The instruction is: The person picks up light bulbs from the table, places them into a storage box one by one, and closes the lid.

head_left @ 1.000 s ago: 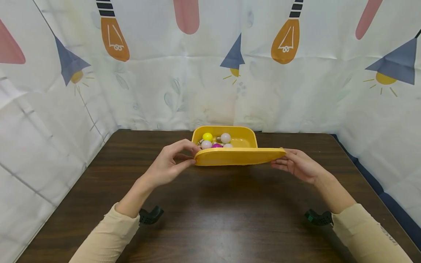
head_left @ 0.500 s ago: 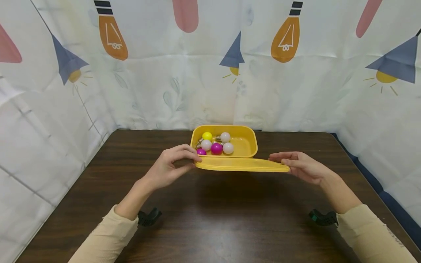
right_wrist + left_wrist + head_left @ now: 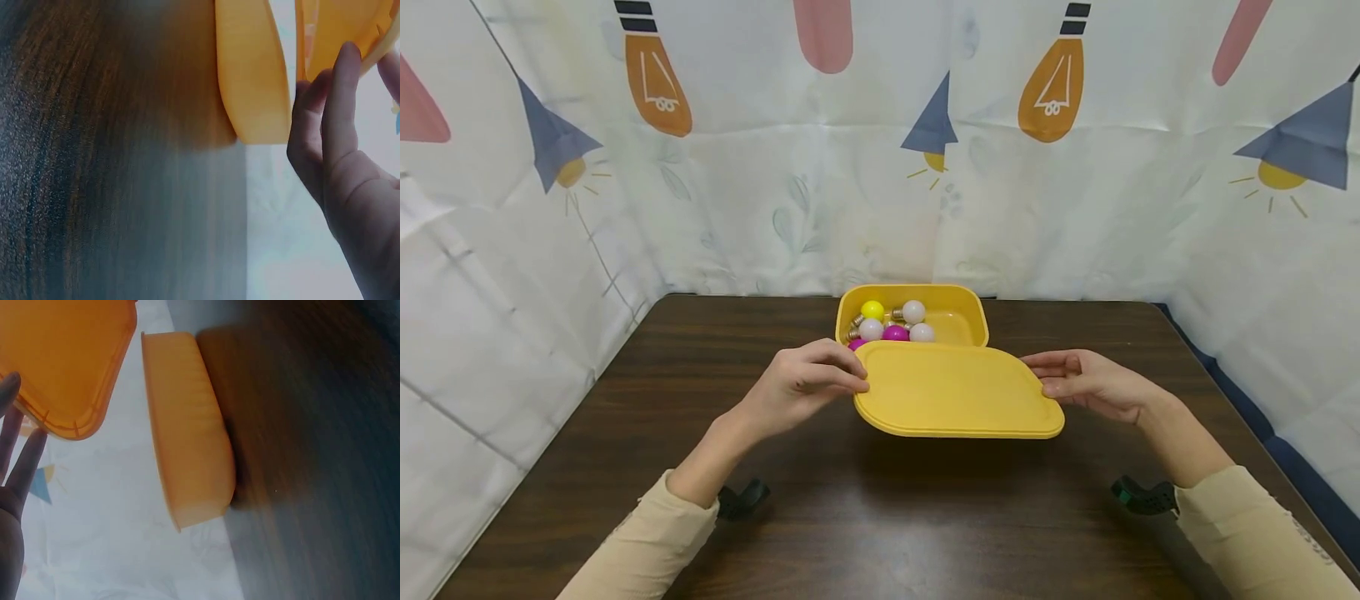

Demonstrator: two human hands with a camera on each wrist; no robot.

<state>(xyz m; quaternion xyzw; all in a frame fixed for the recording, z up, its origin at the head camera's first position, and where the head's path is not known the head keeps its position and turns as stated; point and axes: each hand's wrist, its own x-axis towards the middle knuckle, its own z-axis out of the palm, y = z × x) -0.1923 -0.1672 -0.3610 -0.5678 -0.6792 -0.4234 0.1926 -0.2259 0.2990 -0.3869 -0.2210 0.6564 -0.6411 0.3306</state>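
Observation:
Between both hands a yellow lid (image 3: 958, 392) is held up above the table, tilted with its broad face toward the head camera. My left hand (image 3: 797, 383) pinches its left edge between thumb and fingers. At the opposite side my right hand (image 3: 1093, 385) grips the right edge, thumb in front. Behind the lid stands a yellow box (image 3: 964, 317) without cover, its front wall hidden in the head view. Inside lie a yellow bulb (image 3: 872, 310), several white bulbs (image 3: 913, 312) and magenta bulbs (image 3: 895, 333). In the left wrist view the box's outer wall (image 3: 187, 425) shows below the lid.
The dark wooden table (image 3: 895, 517) carries the box near its back edge. A white printed curtain (image 3: 850, 208) hangs right behind and along both sides. Black wrist straps with devices sit at the left wrist (image 3: 743, 498) and right wrist (image 3: 1144, 494).
The lid has gone from nearly edge-on to showing its broad face, its near edge now lower. Both hands keep hold of it and have shifted slightly. The box has stayed put.

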